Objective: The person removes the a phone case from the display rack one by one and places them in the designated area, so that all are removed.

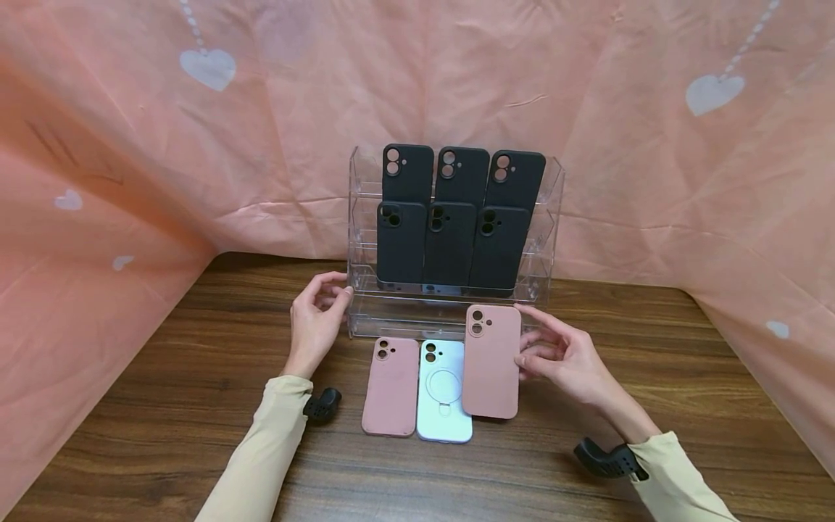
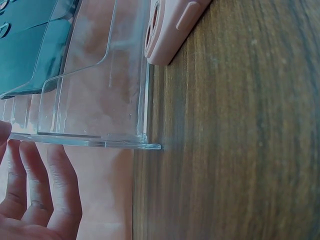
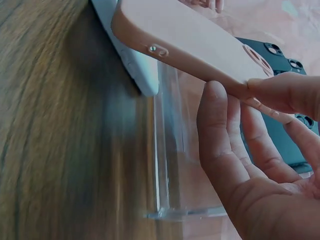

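Note:
My right hand (image 1: 562,357) holds a pink phone case (image 1: 492,366) by its right edge, thumb on the near side and fingers behind. In the right wrist view, the case is tilted above the table and overlaps a light blue phone case (image 3: 142,70). My left hand (image 1: 316,315) grips the left side of a clear acrylic tiered display stand (image 1: 354,304); its fingertips (image 2: 57,155) meet the outer face of the side panel. Six black cases stand in two rows on the stand, such as a front-row black case (image 1: 399,246) and a back-row black case (image 1: 463,177).
Another pink case (image 1: 390,391) lies on the wooden table (image 1: 215,348) in front of the stand, left of the light blue case. Pink fabric (image 1: 280,130) with white hearts hangs behind and at both sides. Black straps (image 1: 322,404) circle both wrists.

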Tool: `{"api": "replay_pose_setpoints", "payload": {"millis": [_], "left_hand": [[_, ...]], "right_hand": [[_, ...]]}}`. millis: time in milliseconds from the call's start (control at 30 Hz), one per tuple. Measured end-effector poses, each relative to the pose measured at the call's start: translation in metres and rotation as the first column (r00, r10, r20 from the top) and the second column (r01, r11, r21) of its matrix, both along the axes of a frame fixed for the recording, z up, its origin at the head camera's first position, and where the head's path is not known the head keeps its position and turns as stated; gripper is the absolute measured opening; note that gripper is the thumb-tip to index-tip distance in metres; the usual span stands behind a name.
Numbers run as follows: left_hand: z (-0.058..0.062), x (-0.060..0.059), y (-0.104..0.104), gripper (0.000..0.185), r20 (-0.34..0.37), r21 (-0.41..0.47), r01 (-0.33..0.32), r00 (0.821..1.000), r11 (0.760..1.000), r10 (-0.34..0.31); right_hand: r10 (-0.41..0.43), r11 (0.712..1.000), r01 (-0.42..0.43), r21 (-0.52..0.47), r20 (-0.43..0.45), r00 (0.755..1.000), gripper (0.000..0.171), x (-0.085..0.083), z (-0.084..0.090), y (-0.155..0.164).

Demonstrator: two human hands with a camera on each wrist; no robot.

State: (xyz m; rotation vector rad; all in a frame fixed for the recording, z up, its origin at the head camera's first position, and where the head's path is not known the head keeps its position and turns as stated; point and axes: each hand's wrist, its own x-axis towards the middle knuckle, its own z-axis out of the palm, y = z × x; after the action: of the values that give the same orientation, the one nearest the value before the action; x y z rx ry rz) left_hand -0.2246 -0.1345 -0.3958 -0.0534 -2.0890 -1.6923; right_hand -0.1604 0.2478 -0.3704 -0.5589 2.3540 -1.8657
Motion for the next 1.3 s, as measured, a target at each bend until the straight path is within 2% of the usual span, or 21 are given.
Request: {"api": "replay_pose_setpoints", "payload": {"millis": [300, 433, 667, 967, 1300], "left_hand": [[0.006, 0.002, 0.003, 0.023, 0.027, 0.014, -0.003, 1.000, 1.000, 0.002], [0.002, 0.001, 0.001, 0.021, 0.009, 0.015, 0.001, 1.000, 1.000, -0.001], [0.001, 0.000, 0.002, 0.023, 0.021, 0.022, 0.004, 1.000, 1.000, -0.004], [0.000, -0.002, 0.001, 0.021, 0.006, 0.022, 0.007, 1.000, 1.000, -0.007], [0.000, -0.001, 0.000, 0.019, 0.002, 0.017, 0.012, 1.000, 1.000, -0.012]], "right_hand": [[0.062, 0.998, -0.062, 0.015, 0.006, 0.998, 0.072, 0.007, -0.008, 0.013], [0.089, 0.996, -0.089, -0.008, 0.030, 0.996, 0.072, 0.008, -0.013, 0.018], [0.078, 0.997, -0.076, -0.032, 0.083, 0.993, 0.074, 0.011, -0.022, 0.020], [0.062, 0.998, -0.064, 0.016, 0.119, 0.991, 0.065, 0.011, -0.028, 0.016], [0.062, 0.995, -0.078, 0.064, 0.224, 0.973, 0.058, 0.007, -0.034, 0.013]]}}
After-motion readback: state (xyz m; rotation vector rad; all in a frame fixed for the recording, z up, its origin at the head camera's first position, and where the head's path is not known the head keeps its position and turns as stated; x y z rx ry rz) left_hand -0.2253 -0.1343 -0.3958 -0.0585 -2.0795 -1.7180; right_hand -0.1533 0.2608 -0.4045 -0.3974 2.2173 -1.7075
